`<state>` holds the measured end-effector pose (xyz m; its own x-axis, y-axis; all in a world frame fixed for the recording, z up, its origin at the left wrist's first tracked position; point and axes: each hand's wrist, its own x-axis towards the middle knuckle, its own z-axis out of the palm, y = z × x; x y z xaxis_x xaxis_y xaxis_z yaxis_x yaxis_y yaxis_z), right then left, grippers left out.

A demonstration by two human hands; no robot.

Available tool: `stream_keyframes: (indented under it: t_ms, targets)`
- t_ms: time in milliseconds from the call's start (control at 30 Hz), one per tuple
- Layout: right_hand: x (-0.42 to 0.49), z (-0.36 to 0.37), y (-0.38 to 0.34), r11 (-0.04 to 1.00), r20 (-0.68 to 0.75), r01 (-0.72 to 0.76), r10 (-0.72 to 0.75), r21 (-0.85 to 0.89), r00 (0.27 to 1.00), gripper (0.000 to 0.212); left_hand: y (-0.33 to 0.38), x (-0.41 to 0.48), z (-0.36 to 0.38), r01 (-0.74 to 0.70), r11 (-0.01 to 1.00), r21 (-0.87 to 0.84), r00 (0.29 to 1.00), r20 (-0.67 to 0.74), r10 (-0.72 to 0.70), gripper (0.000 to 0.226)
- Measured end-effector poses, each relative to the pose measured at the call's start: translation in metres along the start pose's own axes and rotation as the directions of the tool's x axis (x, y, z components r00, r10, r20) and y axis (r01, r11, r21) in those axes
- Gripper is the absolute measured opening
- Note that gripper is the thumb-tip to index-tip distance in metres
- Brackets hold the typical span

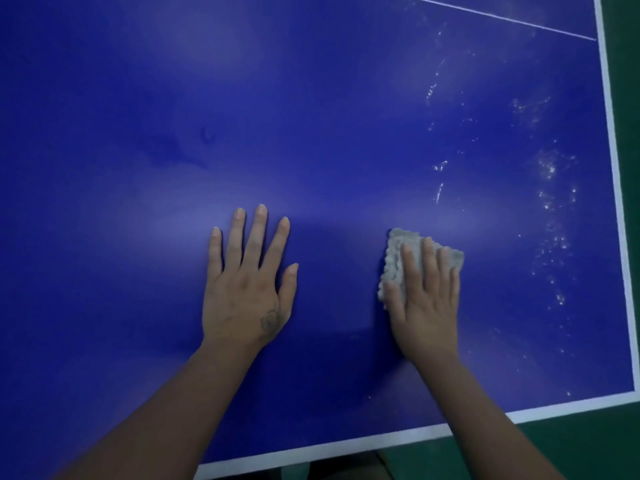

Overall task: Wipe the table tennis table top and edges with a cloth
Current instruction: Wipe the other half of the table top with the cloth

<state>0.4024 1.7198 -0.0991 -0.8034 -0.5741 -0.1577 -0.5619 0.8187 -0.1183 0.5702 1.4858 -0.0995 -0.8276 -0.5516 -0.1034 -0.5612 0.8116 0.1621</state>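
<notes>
- Blue table top [311, 116] fills the view; white border line along the near edge and the right edge.
- Left hand [246, 289] lies flat on the blue surface, palm down, fingers straight and spread wide, holding nothing. Small dark mark on the back of it near the thumb.
- Right hand [424, 299] presses flat on a grey cloth [398, 258], fingers straight and close together; the cloth is bunched under the fingers and shows past the fingertips and the thumb side.
- Cloth sits on the table top, right of centre, well in from both edges.
- Pale wet streaks and droplets [550, 202] lie to the right of the cloth, toward the right border.
- Green floor [627, 168] beyond the right edge.
</notes>
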Motion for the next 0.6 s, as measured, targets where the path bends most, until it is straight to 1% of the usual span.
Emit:
stream_keyframes:
  t_ms: [67, 100, 133, 233, 300, 367, 433, 500, 533, 600]
  targets:
    - [0.002, 0.005, -0.019, 0.996, -0.01, -0.09, 0.09, 0.007, 0.996, 0.066, 0.001, 0.0, 0.001, 0.0, 1.0, 0.016, 1.0, 0.0, 0.0, 0.069]
    - [-0.001, 0.006, -0.033, 0.995, -0.013, -0.098, 0.098, 0.002, 0.995, 0.066, 0.001, 0.0, 0.001, -0.002, 1.0, 0.016, 1.0, -0.004, 0.002, 0.07]
    - [-0.01, 0.008, -0.05, 0.998, -0.01, -0.067, 0.066, -0.008, 0.998, 0.066, 0.001, 0.0, 0.002, -0.003, 1.0, 0.011, 1.0, -0.011, 0.003, 0.069]
    - [-0.057, 0.014, -0.091, 0.988, 0.053, 0.156, -0.156, 0.02, 0.986, 0.064, -0.001, -0.001, 0.002, -0.004, 1.0, 0.0, 0.999, -0.033, 0.004, 0.069]
    - [-0.086, 0.014, -0.088, 0.959, 0.095, 0.28, -0.282, 0.035, 0.955, 0.064, 0.0, -0.001, 0.001, -0.007, 1.0, 0.0, 0.999, -0.045, 0.007, 0.069]
    - [-0.095, 0.012, -0.058, 0.94, 0.124, 0.341, -0.34, 0.009, 0.932, 0.063, 0.001, -0.001, 0.001, -0.004, 1.0, -0.002, 0.998, -0.055, 0.004, 0.069]
    - [-0.095, 0.009, -0.017, 0.951, 0.11, 0.309, -0.304, -0.03, 0.946, 0.063, 0.002, -0.002, 0.001, -0.002, 1.0, 0.01, 0.998, -0.065, 0.002, 0.069]
    - [-0.091, 0.007, 0.014, 0.982, 0.074, 0.187, -0.184, -0.035, 0.98, 0.063, 0.003, -0.002, 0.002, -0.001, 1.0, 0.021, 0.997, -0.075, 0.002, 0.069]
    - [-0.091, 0.008, 0.02, 0.993, 0.056, 0.113, -0.111, -0.029, 0.992, 0.065, 0.003, -0.002, 0.002, 0.002, 1.0, 0.027, 0.997, -0.081, 0.0, 0.068]
    - [-0.092, 0.012, 0.005, 1.0, 0.02, -0.02, 0.02, -0.005, 1.0, 0.067, 0.005, -0.003, 0.001, 0.005, 1.0, 0.029, 0.995, -0.1, -0.002, 0.068]
